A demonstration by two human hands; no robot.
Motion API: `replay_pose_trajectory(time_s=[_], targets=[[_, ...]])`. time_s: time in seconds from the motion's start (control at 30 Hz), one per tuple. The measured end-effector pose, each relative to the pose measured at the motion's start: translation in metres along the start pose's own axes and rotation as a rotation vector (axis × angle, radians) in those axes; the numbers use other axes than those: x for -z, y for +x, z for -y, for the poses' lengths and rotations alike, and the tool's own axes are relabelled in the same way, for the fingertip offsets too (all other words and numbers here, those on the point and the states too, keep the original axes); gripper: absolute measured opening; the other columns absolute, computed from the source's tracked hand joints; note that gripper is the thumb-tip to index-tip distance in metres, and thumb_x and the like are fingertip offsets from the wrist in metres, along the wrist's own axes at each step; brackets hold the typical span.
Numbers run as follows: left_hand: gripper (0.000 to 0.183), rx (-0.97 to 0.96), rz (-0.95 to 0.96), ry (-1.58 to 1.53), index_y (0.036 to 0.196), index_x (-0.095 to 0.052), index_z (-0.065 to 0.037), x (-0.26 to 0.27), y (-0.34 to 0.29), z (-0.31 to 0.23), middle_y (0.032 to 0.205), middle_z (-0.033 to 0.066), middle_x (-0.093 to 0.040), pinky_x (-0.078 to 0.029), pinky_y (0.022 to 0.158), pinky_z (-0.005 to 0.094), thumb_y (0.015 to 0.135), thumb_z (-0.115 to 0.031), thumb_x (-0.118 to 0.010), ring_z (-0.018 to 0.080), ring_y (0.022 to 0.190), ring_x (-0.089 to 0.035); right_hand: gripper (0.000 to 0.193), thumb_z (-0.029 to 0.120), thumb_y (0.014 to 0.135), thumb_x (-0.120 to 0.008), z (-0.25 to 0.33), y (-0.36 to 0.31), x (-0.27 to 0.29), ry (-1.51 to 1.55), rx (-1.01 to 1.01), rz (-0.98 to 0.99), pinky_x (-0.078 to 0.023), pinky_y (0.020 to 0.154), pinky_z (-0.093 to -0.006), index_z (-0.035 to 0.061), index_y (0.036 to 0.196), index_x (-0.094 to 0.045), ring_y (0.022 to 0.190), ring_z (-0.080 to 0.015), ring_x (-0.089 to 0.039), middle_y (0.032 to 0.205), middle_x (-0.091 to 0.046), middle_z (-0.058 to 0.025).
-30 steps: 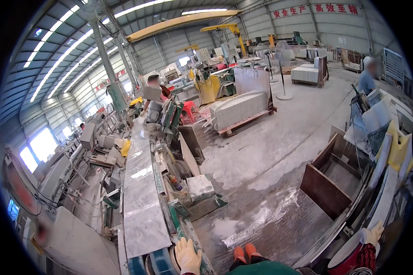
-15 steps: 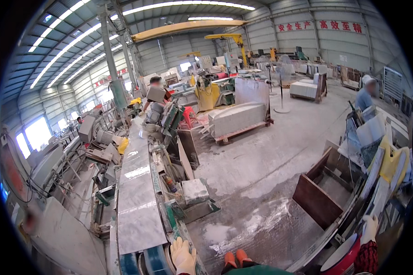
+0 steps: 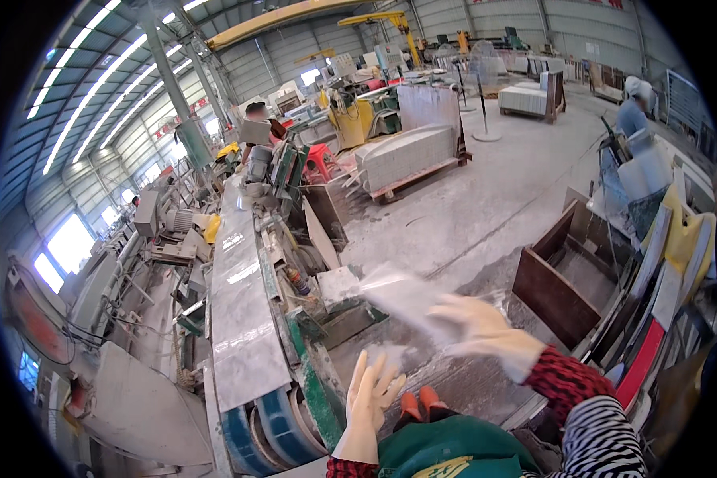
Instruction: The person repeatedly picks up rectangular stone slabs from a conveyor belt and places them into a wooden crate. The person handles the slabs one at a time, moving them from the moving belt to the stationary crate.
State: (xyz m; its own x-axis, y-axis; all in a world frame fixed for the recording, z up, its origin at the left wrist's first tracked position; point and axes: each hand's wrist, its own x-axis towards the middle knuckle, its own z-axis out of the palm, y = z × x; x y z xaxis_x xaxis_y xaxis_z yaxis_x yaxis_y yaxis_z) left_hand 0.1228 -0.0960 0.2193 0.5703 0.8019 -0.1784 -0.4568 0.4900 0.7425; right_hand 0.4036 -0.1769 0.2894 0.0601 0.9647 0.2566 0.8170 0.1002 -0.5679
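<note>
My left hand, in a pale glove, is raised beside the green machine rail with its fingers spread and nothing in it. My right hand, gloved likewise, is out in front of my body, its fingers blurred by motion. From it a pale flat sheet reaches toward the left; it is smeared, so I cannot make out its material. To the left, polished grey stone slabs lie in a long row on a conveyor with blue belts at its near end.
Green machine rail runs along the conveyor's right side. A brown open-topped box stands on the wet floor at right, near a yellow-draped rack. Stacked stone rests on a pallet ahead. Two co-workers are farther off.
My left hand has lifted off the conveyor's near end and moved right. My right hand has swung in from the far right, now with the pale sheet. The view has tilted down.
</note>
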Motion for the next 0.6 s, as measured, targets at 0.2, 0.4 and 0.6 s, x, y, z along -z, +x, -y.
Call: replay_pose_trajectory(time_s=[0.2,0.4,0.6], targets=[[0.051,-0.374,-0.376,-0.129,0.149,-0.042,0.003,0.07,-0.017,-0.033,0.152,0.019,-0.052,-0.04,0.121,0.0476,0.11,-0.03,-0.046,0.0319,0.143,-0.048,0.045,0.03,0.075,-0.08,0.111,0.081,-0.108,-0.059,0.746,0.105,-0.052,0.09,-0.0439,0.0115,0.113,-0.065,0.109,-0.0345,-0.064,0.125,-0.061,-0.0102],[0.057,-0.384,-0.618,-0.498,0.148,-0.047,0.004,0.156,-0.072,-0.08,0.16,0.0175,-0.044,-0.03,0.127,0.042,0.109,-0.038,-0.044,0.0293,0.147,-0.043,0.05,0.042,0.078,-0.079,0.113,0.098,-0.172,0.213,0.916,-0.025,-0.05,0.092,-0.0453,0.0067,0.11,-0.065,0.107,-0.0351,-0.063,0.11,-0.064,-0.013],[0.06,-0.372,-0.473,-0.087,0.15,-0.048,0.0,0.233,-0.117,-0.087,0.158,0.0091,-0.05,-0.025,0.127,0.0355,0.107,-0.042,-0.048,0.0223,0.15,-0.038,0.042,0.029,0.088,-0.072,-0.021,-0.02,-0.041,0.185,0.105,-0.048,-0.052,0.096,-0.0421,0.0055,0.123,-0.069,0.111,-0.0353,-0.066,0.119,-0.069,-0.0157]])
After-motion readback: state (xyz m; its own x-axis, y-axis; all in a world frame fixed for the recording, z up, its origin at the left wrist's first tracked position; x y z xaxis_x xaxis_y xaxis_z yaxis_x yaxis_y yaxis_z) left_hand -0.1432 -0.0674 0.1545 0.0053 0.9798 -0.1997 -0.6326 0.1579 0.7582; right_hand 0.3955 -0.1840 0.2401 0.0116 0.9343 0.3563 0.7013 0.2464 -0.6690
